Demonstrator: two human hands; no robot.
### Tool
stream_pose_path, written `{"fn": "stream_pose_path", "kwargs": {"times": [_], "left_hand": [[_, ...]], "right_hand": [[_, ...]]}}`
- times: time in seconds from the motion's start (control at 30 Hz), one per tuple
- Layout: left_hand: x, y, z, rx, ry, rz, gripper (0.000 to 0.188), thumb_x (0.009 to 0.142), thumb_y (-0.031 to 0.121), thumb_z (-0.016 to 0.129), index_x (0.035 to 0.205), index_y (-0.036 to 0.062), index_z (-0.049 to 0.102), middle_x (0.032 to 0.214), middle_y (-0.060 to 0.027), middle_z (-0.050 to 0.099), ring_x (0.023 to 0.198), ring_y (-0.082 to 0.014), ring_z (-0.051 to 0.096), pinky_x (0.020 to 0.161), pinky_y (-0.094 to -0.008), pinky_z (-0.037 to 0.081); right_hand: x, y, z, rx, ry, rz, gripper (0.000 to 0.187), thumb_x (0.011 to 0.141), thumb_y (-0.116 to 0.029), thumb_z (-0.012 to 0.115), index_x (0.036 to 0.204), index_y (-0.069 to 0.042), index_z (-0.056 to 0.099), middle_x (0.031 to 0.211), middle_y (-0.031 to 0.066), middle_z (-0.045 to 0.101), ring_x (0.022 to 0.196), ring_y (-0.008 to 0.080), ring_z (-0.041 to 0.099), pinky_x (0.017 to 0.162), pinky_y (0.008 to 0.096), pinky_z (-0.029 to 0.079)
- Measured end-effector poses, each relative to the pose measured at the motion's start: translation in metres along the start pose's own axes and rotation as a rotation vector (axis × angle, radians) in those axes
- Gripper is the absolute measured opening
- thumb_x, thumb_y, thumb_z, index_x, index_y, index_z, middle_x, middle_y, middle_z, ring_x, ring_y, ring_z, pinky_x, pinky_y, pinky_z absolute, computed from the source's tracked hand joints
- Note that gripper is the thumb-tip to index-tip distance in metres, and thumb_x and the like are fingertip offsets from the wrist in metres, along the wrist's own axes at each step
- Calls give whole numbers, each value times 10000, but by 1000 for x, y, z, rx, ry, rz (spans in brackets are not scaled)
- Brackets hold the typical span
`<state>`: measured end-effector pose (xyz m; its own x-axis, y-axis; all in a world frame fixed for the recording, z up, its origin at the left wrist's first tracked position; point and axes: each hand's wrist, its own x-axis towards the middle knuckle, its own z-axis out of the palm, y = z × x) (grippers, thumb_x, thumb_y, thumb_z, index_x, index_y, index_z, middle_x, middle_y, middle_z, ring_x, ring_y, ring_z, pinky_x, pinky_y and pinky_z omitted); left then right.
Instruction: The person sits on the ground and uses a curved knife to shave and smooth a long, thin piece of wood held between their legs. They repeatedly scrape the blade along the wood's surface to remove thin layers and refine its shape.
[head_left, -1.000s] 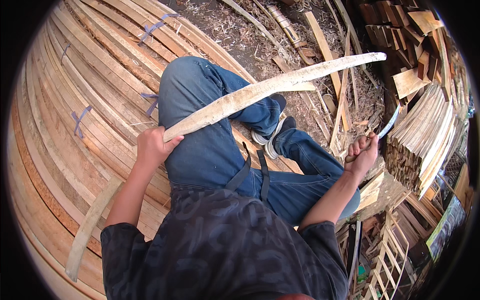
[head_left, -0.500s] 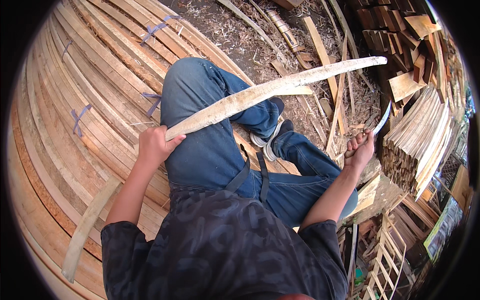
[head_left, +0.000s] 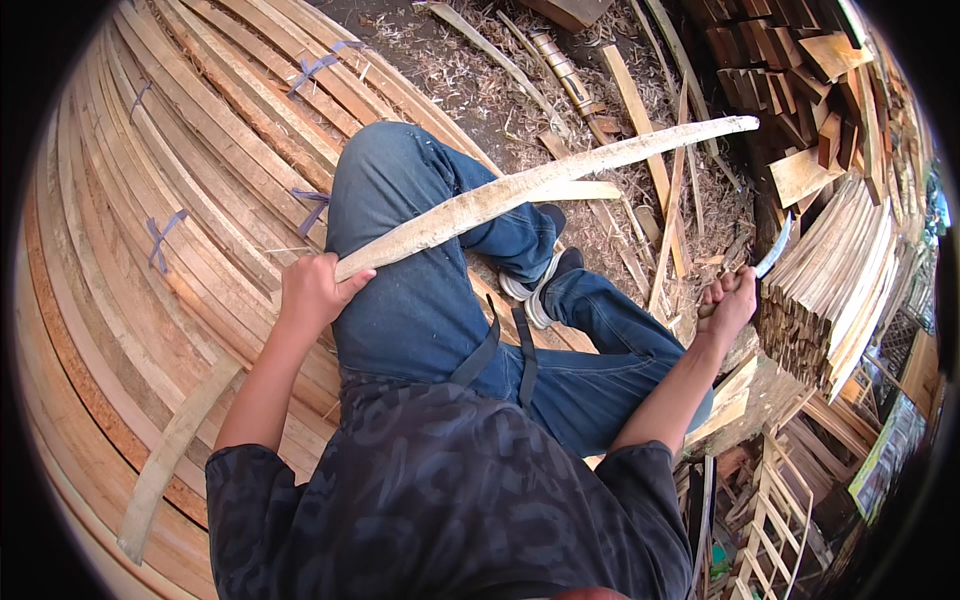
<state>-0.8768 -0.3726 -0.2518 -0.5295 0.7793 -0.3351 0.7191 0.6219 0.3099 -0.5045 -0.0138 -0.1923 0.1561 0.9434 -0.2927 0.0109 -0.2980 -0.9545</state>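
A long, pale, slightly curved wooden strip (head_left: 520,187) lies across my left thigh and reaches out over the ground to the right. My left hand (head_left: 314,290) is closed around its near end, with the thumb on top. Out to the right, my right hand (head_left: 729,303) grips a knife (head_left: 775,246) by its handle. Its curved blade points up and away, apart from the strip. The handle is mostly hidden by my fingers.
Stacked long boards (head_left: 130,260), some tied with blue strips, fill the left side. A loose curved offcut (head_left: 165,460) lies on them. On the right stand a bundle of thin slats (head_left: 830,280) and piled dark timber (head_left: 780,70). Wood shavings (head_left: 490,110) cover the ground ahead.
My right hand with the knife has shifted slightly right and down. The strip's far end has dipped a little and moved left. My left hand keeps its hold.
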Motion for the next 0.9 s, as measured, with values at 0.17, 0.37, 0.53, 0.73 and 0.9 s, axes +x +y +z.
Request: {"fn": "stream_pose_path", "kwargs": {"times": [0.17, 0.37, 0.53, 0.73, 0.9], "left_hand": [[2, 5, -1, 0, -24, -5, 826, 768, 772, 544, 599, -33, 616, 550, -238, 566, 571, -414, 618, 536, -477, 497], [-3, 22, -20, -54, -127, -101, 791, 823, 713, 538, 620, -48, 614, 597, -268, 583, 625, -437, 625, 583, -492, 494], [-15, 39, -28, -133, -174, -174, 742, 885, 640, 518, 646, -56, 611, 620, -284, 585, 661, -453, 624, 612, -516, 478], [-17, 32, -15, -71, -173, -167, 744, 884, 651, 504, 650, -47, 609, 629, -272, 594, 658, -453, 618, 610, -519, 473], [-18, 35, -13, 25, -114, -153, 749, 877, 658, 509, 655, -50, 615, 640, -279, 600, 658, -456, 622, 604, -525, 472]], "right_hand": [[-42, -19, -3, -102, -231, -78, 106, 980, -133, 544, 930, -85, 462, 567, -21, 411, 376, 56, 377, 310, 210, 319], [-133, 74, 87, -517, -661, -110, 271, 904, -99, 629, 1039, -3, 415, 623, 95, 531, 512, 158, 534, 471, 319, 421], [-143, 58, 114, -653, -752, -372, 244, 892, -157, 654, 1003, 4, 509, 715, 172, 607, 627, 303, 626, 575, 380, 484], [-125, 59, 109, -978, -710, -769, 234, 942, -280, 588, 989, -53, 553, 699, 137, 579, 641, 340, 640, 534, 427, 502], [-69, 48, 101, -1292, -517, -787, 244, 971, -302, 539, 909, -66, 548, 722, 152, 631, 597, 335, 652, 517, 431, 517]]}}
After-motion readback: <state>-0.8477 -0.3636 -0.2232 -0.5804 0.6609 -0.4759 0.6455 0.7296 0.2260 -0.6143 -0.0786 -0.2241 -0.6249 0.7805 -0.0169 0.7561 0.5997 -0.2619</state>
